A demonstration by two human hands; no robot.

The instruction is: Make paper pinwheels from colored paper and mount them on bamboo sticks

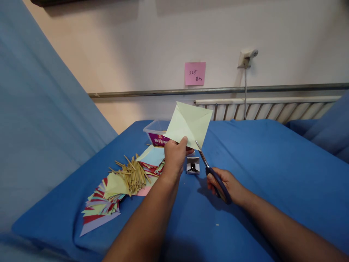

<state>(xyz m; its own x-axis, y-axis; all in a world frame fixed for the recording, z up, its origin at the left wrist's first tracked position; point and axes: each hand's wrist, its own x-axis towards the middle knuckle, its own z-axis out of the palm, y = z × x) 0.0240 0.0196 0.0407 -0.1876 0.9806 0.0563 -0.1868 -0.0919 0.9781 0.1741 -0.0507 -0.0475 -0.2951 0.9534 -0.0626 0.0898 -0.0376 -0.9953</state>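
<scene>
The left hand (pixel 174 156) pinches a creased green paper square (pixel 189 123) upright. The right hand (pixel 225 185) grips scissors (pixel 211 171), blades at its lower edge; no cut shows yet, and a paper pile (pixel 109 200) waits.

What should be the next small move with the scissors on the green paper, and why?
Probably close the blades a little to lengthen the cut along the crease. The left hand holds the pale green paper square up by its lower edge, and the right hand holds the scissors with the blade tips at that edge, near a diagonal fold line. How far the cut already goes is unclear.
</scene>
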